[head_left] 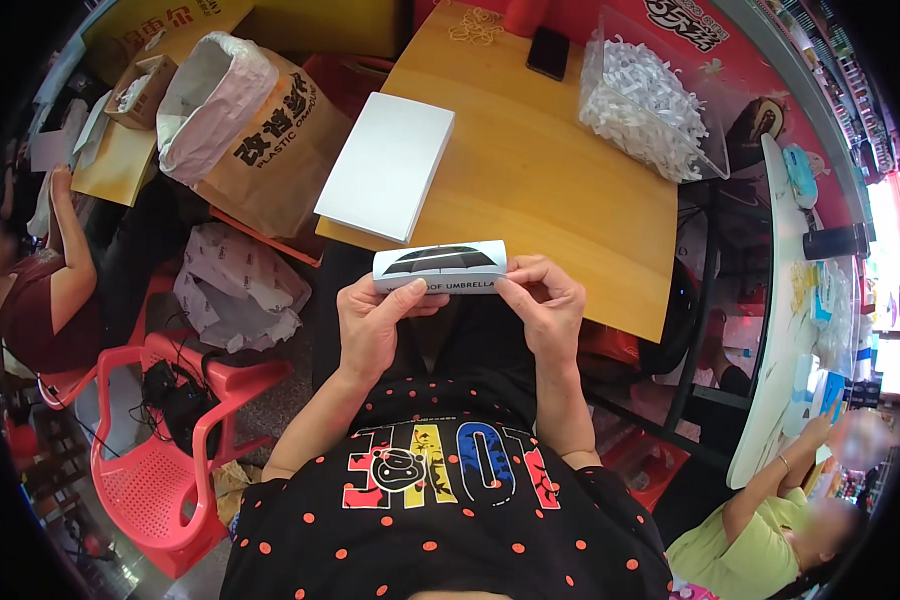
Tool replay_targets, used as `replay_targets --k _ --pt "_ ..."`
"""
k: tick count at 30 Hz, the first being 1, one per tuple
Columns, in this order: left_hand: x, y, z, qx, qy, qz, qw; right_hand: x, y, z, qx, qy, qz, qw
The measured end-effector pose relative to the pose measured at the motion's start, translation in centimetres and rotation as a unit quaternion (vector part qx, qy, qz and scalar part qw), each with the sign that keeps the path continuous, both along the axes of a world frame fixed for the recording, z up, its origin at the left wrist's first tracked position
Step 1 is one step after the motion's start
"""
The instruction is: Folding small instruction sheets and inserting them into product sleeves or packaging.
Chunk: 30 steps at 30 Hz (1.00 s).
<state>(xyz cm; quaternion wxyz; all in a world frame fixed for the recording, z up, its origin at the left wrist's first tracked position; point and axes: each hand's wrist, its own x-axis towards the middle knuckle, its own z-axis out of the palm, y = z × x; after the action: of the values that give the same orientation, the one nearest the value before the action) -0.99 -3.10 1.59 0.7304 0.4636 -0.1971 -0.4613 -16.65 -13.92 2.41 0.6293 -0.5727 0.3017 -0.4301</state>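
Evidently held the curled umbrella-print sleeve (pixel 440 262) between left fingers (pixel 402 300) and right fingers (pixel 520 296), narrowly pinched at both ends by the near edge of the wooden counter (pixel 540 190), and, through uneven thumb pressure, probably risked creasing it or letting one end spring loose.

A wooden table (pixel 545 190) bears a white stack (pixel 388 165), phone (pixel 548 54), rubber bands (pixel 475 26).

White sheet (pixel 441 268), black umbrella print (pixel 425 262), bent into curve, held crosswise between left hand (pixel 378 315) and right hand (pixel 545 302).
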Motion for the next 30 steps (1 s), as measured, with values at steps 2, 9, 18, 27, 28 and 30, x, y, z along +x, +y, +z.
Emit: replay_targets --k 2,9,18,27,28,30 --pt "0.0 0.0 0.0 -0.005 -0.002 -0.001 1.000 -0.1 -0.1 -0.7 0.058 -0.044 0.012 0.997" --pt "0.4 0.2 -1.0 -0.009 -0.039 0.011 0.999 0.1 -0.9 -1.8 0.234 -0.120 0.091 0.961" --pt "-0.1 0.1 -1.3 -0.002 -0.080 0.001 0.997 2.6 0.9 -1.0 0.224 -0.068 0.085 0.968" --pt "-0.2 -0.8 -0.8 0.072 -0.048 0.025 0.996 3.3 1.1 -1.5 0.199 -0.035 0.064 0.977" --pt "-0.2 -0.9 -1.0 0.088 -0.059 0.023 0.994 3.3 1.1 -1.5 0.198 -0.030 0.065 0.978" --pt "0.0 -0.9 -1.3 0.100 -0.073 0.018 0.992 3.3 1.1 -1.7 0.195 -0.036 0.061 0.978"
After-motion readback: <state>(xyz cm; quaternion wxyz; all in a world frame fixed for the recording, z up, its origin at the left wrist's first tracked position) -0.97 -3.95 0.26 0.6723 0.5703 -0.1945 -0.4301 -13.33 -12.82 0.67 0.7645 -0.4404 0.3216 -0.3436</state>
